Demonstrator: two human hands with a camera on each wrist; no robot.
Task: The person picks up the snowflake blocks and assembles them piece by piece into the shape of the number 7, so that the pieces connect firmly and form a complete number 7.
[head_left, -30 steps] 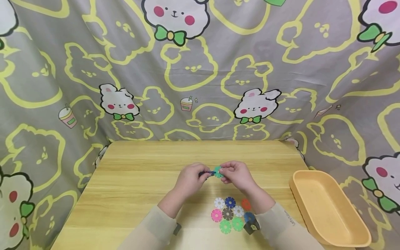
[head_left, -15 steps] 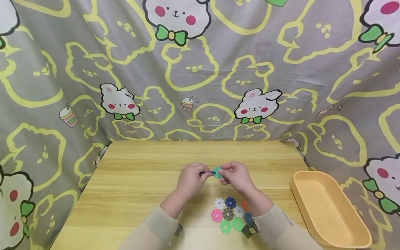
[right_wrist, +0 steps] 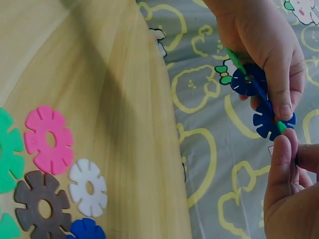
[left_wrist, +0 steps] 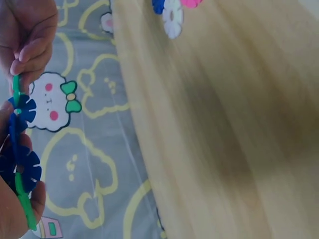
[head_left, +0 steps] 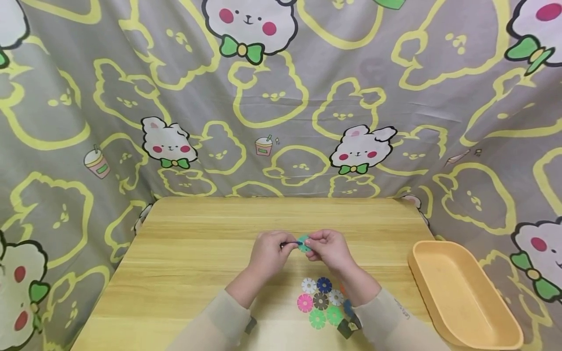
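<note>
You have nine loose discs [head_left: 321, 296] toward the counter's [head_left: 184, 258] near edge: two white, two green, two blue, one pink, one brown, one orange. Your right forearm [head_left: 365, 286] partly covers two; a peach tray [head_left: 465, 297] sits at the right edge. Above the middle, your left grip [head_left: 268, 252] clamps a notched chain [right_wrist: 241, 83], three blue discs and one green; your right grip [head_left: 333, 249] pinches another green disc [head_left: 304, 248] against it.

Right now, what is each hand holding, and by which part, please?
The left hand pinches linked, notched blue plastic discs near one end; the right hand, a notched green disc by its edge.
</note>
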